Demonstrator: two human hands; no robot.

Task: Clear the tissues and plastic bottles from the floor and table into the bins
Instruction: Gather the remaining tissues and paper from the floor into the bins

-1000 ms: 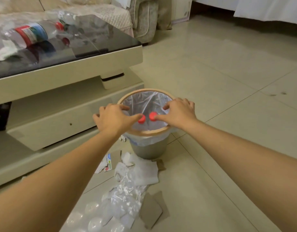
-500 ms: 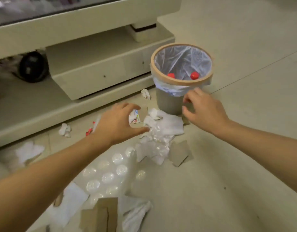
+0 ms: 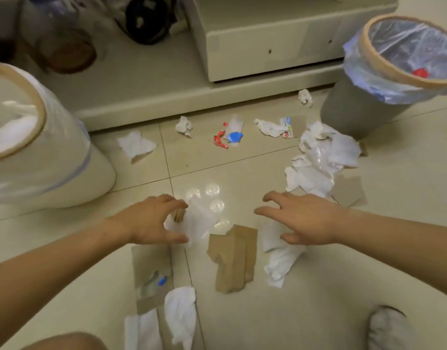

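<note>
Crumpled white tissues litter the tiled floor. My left hand (image 3: 151, 221) curls around the left edge of one white tissue (image 3: 197, 223), fingers above and thumb below it. My right hand (image 3: 300, 218) hovers with fingers spread over another tissue (image 3: 280, 263), holding nothing. A pile of tissues and clear plastic (image 3: 320, 160) lies by the grey bin (image 3: 356, 107) at the upper right, which has a clear liner and a red cap (image 3: 420, 72) inside. A white bin (image 3: 66, 157) with tissues in it stands at the left. More tissues (image 3: 136, 146) (image 3: 180, 314) lie scattered.
Brown cardboard pieces (image 3: 233, 258) (image 3: 151, 269), a clear blister tray (image 3: 212, 195), a red-and-blue wrapper (image 3: 230, 137) and a small printed packet (image 3: 286, 126) lie among the tissues. The coffee table base (image 3: 242, 54) runs along the top. My knee and foot show at the bottom.
The view dropped from the grey bin to the floor. Both hands moved down and away from the bin; my left hand has closed on a white tissue and my right hand spread over another.
</note>
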